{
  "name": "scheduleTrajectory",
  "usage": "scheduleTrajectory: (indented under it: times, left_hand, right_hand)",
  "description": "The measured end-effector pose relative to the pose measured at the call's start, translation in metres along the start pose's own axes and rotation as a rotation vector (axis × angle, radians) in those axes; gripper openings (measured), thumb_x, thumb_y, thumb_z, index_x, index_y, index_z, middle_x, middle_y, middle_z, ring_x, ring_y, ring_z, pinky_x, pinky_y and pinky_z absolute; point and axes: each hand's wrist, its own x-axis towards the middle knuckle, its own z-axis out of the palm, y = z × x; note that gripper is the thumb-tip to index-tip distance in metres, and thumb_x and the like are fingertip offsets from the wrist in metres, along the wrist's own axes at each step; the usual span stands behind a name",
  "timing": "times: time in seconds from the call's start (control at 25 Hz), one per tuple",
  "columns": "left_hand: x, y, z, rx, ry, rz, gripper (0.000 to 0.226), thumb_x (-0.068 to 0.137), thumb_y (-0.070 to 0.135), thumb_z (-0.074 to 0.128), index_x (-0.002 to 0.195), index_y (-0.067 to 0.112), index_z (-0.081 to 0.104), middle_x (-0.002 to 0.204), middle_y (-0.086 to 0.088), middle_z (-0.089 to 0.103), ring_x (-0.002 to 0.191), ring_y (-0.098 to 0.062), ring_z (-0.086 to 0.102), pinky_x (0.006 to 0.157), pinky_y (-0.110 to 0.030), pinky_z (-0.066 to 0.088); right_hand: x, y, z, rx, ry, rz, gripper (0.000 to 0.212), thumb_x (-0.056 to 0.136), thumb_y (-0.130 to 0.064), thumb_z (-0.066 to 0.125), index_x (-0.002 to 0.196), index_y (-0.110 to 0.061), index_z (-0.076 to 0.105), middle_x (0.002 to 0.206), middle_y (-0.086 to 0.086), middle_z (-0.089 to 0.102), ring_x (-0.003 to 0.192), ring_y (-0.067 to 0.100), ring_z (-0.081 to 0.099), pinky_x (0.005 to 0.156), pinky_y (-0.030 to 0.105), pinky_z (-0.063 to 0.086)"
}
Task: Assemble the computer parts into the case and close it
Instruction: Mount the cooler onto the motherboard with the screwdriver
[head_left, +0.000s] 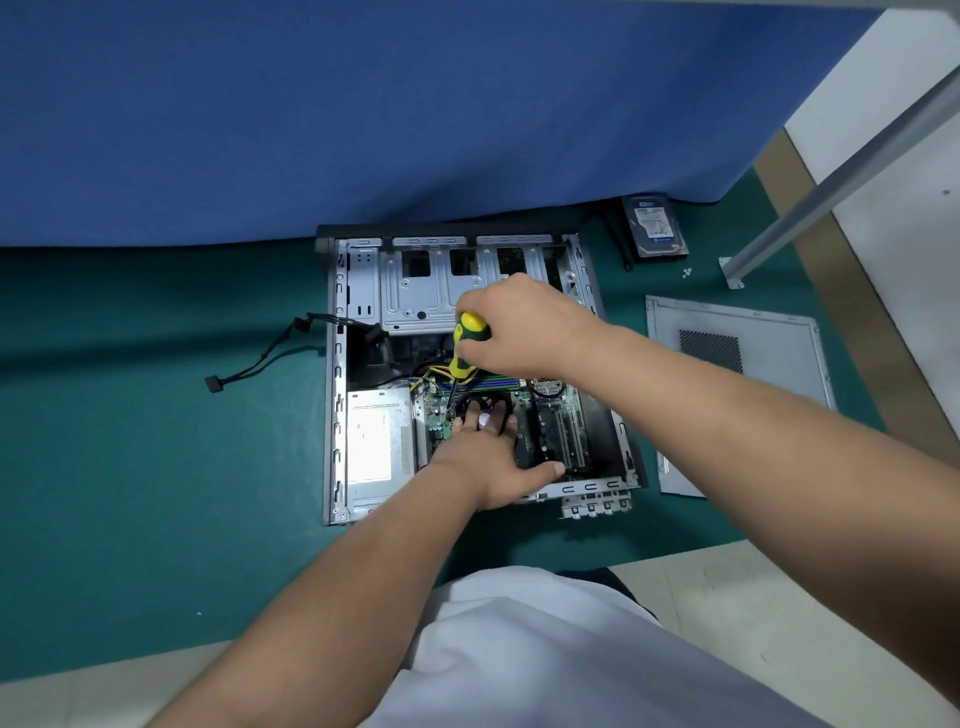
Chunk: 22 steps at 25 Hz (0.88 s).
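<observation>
At frame centre, the open case (336, 364) contains one motherboard (550, 421) and one power supply (376, 441). The right hand (519, 327) grips one screwdriver (464, 348); the left hand (485, 452) rests flat, fingers extended, on the fan (480, 401). One hard drive (655, 226) and one side panel (737, 384) lie outside, at right.

No text can be read with confidence. The black rectangular hard drive (655, 224) lying on the green mat (156, 415) carries a white and blue label, but its print is too small to make out. The silver metal power supply box (375, 447) inside the open grey computer case (337, 364) bears a pale sticker, washed out by glare.
</observation>
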Motion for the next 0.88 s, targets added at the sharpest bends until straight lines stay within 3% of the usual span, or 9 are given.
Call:
scheduleTrajectory:
  times: [0.6,0.88]
  left_hand:
    - [-0.001,0.0,0.0,0.004,-0.004,-0.008,0.109,0.084,0.091,0.024,0.165,0.02,0.01,0.172,0.001,-0.009,0.157,-0.035,-0.015,0.126,-0.049,0.0]
    - [-0.001,0.0,-0.001,0.006,0.006,0.0,0.106,0.085,0.09,0.025,0.165,0.023,0.008,0.172,0.0,-0.009,0.156,-0.037,-0.016,0.126,-0.05,0.003]
  right_hand:
    - [0.005,0.009,0.009,0.017,-0.033,0.042,0.024,0.093,-0.041,0.058,0.09,-0.018,0.059,0.078,0.0,0.055,0.082,0.031,0.06,0.062,0.033,0.044]
    - [0.004,-0.003,0.002,-0.173,-0.115,-0.113,0.033,0.096,-0.038,0.058,0.125,-0.022,0.06,0.108,0.006,0.061,0.1,0.031,0.06,0.082,0.042,0.053]
